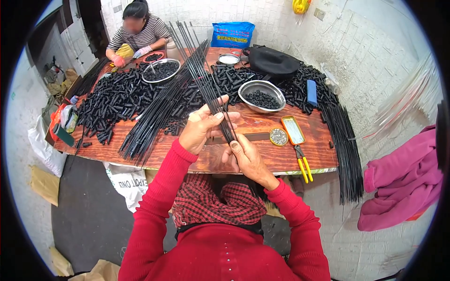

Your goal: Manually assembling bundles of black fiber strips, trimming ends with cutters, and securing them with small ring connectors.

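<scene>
Both hands are wrapped on one slanting bundle of thin black rods (205,84): the left hand (199,127) pinches it at mid-length with the thumb, some fingers loosely spread, while the right hand (251,159) grasps the lower end, thumb uppermost. The bundle is raised over the near part of the table (321,140), its upper tips pointing away; its rods overlap too much for an exact count.

Bare wood shows to the bundle's right, and a narrow bare strip runs below it along the table's front edge, close to the person's lap. Heaped black tubular parts (119,98) crowd the surface left of the bundle and beyond it. One pile of loose rods (154,114) lies just left of the bundle; another pile (344,154), well to its right, overhangs the edge.

One metal bowl (161,82) of small black pieces stands left of the bundle, a second bowl (265,108) right of it. Nearer on that right side are one round tin (279,136), one orange-rimmed tray (286,131) and one pair of yellow-handled pliers (301,164); farther right, one blue block (311,92). Beyond the bundle, to the left, sits one co-worker (140,35) in gloves.
</scene>
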Motion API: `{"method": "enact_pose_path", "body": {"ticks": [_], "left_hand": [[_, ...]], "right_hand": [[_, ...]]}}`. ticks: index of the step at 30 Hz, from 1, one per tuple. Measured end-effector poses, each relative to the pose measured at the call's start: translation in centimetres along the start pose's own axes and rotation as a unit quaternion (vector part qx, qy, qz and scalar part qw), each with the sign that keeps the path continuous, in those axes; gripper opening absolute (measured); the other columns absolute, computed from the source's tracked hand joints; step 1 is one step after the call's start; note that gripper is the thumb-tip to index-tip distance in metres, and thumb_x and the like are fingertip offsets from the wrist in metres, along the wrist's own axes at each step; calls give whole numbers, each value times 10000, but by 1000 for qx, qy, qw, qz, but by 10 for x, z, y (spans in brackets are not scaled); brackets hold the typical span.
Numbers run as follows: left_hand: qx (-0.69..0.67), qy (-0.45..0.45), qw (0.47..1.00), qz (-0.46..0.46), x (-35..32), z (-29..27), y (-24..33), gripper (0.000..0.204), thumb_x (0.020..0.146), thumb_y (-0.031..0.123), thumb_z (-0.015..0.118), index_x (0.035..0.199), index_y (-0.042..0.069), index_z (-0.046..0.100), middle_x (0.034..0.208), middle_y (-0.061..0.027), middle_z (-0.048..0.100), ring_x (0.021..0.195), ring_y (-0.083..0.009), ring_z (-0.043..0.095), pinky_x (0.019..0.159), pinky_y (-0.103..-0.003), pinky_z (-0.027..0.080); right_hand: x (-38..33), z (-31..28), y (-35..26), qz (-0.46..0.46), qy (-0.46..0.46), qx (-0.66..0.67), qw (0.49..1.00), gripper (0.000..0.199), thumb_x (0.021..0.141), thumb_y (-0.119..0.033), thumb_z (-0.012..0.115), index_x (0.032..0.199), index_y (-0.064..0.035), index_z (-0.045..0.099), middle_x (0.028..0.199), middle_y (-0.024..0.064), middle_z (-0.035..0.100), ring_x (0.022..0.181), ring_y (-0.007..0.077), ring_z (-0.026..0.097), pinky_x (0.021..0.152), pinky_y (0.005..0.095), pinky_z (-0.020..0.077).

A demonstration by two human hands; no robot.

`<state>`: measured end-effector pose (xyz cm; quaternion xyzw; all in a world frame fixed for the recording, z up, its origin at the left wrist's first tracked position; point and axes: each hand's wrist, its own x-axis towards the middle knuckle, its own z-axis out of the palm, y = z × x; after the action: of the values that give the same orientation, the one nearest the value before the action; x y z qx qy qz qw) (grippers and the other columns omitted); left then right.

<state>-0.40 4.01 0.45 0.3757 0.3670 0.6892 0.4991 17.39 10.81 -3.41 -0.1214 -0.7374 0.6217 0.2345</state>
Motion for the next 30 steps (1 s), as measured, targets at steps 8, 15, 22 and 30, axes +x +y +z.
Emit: {"method": "enact_pose_path", "body": {"ticks": [8,15,22,30], "left_hand": [[-30,-12,999,-25,-2,-6,-3,570,984,132,577,1503,59,354,1251,-196,636,1000,-273,701,818,-377,612],[26,28,999,-31,-1,-5,-7,557,976,135,599,1480,35,385,1252,-176,639,991,-226,695,767,-342,622],[28,27,999,-14,0,-8,-15,459,971,154,621,1382,-10,499,1197,-160,671,955,-185,693,802,-298,586],[36,-19,997,-62,1,-10,-14,431,980,199,623,1350,-6,537,1193,-131,680,962,-134,678,823,-283,565]], "right_hand": [[-3,-1,0,13,-5,29,999,318,1079,-237,379,1251,-3,508,772,82,663,441,71,495,432,208,397],[-2,-5,6,20,-18,10,1000,314,1074,-230,395,1238,7,518,759,74,656,436,64,474,436,204,395],[-2,-6,14,47,-43,59,996,313,1072,-249,410,1221,3,521,846,75,658,525,63,513,481,201,405],[13,-8,6,78,-21,170,982,307,1050,-297,480,1165,-27,567,779,-21,531,565,44,404,501,188,329]]}}
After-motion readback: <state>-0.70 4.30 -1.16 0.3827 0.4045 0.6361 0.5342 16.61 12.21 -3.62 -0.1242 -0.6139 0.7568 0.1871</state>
